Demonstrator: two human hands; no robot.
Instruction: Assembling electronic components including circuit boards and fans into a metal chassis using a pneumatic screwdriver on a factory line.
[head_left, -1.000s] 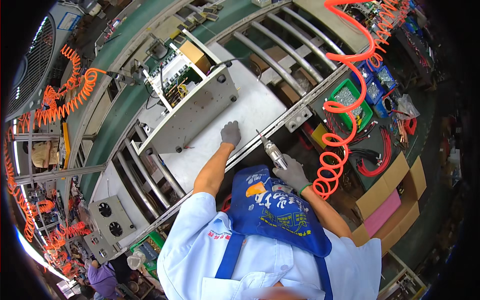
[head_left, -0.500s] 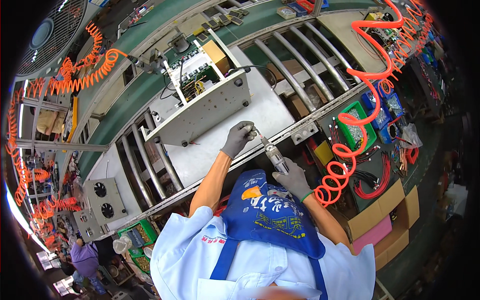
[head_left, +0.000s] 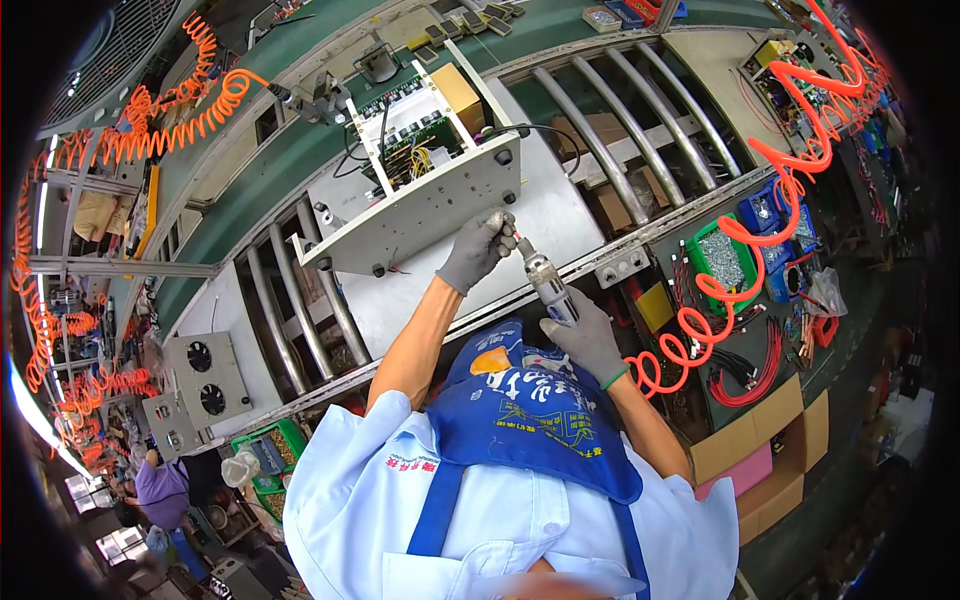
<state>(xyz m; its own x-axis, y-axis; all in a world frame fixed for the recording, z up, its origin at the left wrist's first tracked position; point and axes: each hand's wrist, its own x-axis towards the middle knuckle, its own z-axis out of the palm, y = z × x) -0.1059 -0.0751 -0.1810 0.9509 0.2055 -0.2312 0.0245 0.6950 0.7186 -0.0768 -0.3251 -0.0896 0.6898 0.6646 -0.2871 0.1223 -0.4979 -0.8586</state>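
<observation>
At the far left a grey panel with two round fans (head_left: 203, 372) lies flat, and just right of it sits a green bin (head_left: 268, 447) of small parts. Above them an orange coiled hose (head_left: 170, 110) runs along the green conveyor.

Toward the middle, an open metal chassis (head_left: 415, 190) with circuit boards and a tan rectangular block inside rests tilted on a pale sheet over the worktop's rollers (head_left: 590, 110). The gloved left hand (head_left: 478, 248) is at the chassis's right front corner, fingers curled and pressed against its face, right beside the tip of a powered screwdriver (head_left: 545, 283) — whether they pinch anything there cannot be told. The gloved right hand (head_left: 588, 338) has its fingers wrapped round the screwdriver's body, lower down, the tool slanting up-left toward the chassis.

Further right, a yellow square label (head_left: 655, 305), a green tray of screws (head_left: 724, 258), blue bins (head_left: 775, 215) — then open cardboard boxes (head_left: 770, 445), one holding a pink sheet.
</observation>
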